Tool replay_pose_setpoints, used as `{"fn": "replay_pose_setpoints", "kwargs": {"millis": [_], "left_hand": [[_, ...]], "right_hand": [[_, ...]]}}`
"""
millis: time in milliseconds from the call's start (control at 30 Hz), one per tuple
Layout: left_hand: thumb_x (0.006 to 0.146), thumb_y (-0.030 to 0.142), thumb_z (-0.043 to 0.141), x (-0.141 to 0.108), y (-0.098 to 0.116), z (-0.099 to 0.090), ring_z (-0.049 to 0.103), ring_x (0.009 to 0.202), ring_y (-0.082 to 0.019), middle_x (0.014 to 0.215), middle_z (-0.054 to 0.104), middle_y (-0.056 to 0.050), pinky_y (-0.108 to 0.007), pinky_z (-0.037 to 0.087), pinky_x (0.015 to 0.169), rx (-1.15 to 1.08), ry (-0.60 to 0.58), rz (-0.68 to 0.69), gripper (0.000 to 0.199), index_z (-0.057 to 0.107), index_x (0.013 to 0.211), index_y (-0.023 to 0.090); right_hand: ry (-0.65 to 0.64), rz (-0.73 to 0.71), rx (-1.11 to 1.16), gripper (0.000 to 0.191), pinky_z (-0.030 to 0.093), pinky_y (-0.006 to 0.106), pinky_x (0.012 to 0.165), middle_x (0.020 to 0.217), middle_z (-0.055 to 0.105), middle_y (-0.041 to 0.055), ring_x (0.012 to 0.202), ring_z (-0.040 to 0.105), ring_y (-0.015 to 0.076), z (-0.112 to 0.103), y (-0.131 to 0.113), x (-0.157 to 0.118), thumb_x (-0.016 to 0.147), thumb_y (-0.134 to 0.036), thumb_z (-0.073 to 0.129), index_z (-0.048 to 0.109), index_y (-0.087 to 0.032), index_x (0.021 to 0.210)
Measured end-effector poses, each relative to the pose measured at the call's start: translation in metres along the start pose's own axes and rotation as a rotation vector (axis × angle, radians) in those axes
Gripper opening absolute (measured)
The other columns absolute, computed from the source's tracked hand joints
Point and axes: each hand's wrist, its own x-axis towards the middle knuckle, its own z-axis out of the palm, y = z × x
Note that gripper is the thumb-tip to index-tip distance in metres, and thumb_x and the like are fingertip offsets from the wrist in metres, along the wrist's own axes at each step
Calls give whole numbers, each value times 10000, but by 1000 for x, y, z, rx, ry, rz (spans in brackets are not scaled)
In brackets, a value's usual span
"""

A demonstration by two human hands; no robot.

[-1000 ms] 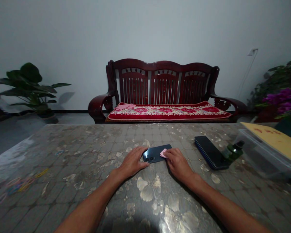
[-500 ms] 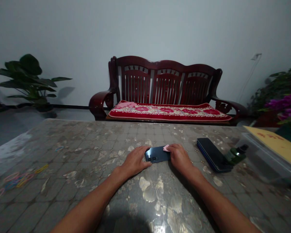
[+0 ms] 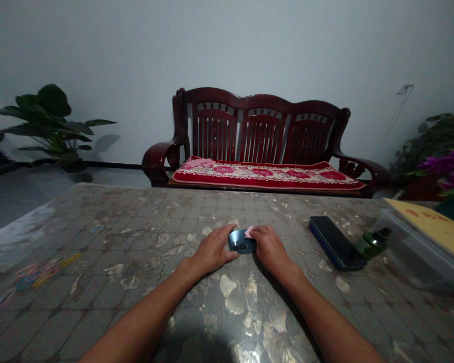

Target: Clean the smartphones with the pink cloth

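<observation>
A dark blue smartphone lies on the table with its camera lenses facing up. My left hand grips the phone's left end between thumb and fingers. In my right hand a small pink cloth is pinched and pressed on the phone's back. That hand covers the phone's right end. The fingertips under the cloth are hidden.
On the right lie stacked dark phones, a green spray bottle and a clear plastic box with a yellow sheet on top. Colourful rubber bands lie at left. Beyond the patterned table stands a wooden bench.
My right hand has slid left along the phone with the pink cloth, covering more of its back. My left hand stays at the phone's left end. The view has shifted slightly.
</observation>
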Motion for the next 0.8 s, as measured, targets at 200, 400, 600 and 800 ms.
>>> {"fn": "replay_pose_setpoints", "kwargs": {"millis": [200,400,600,800], "left_hand": [[712,244,822,2,-2,2,532,1341,-321,1458,557,-153,-463,407,1136,5,6,-8,813,465,1441,195],[706,218,823,2,-3,3,519,1357,-305,1482,534,-154,-444,398,1145,-5,6,-13,830,452,1448,192],[702,221,828,3,-4,4,521,1350,-319,1476,536,-169,-454,402,1133,5,4,-26,854,438,1460,176],[696,215,820,4,-3,4,534,1334,-314,1464,553,-140,-458,412,1122,-25,5,-22,838,450,1448,207]], "right_hand": [[63,4,-15,400,478,350,945,1110,726,109,1050,593,246,2,5,3,842,18,519,758,-194,1083],[-12,-138,59,410,472,324,951,1179,714,85,1077,583,225,10,-20,5,846,8,556,725,-191,1162],[40,15,-32,359,468,339,942,1139,733,97,1059,595,249,1,3,2,859,-9,558,758,-194,1093],[26,-95,29,399,477,336,942,1146,729,84,1061,593,229,9,-11,1,838,16,559,750,-209,1107]]}}
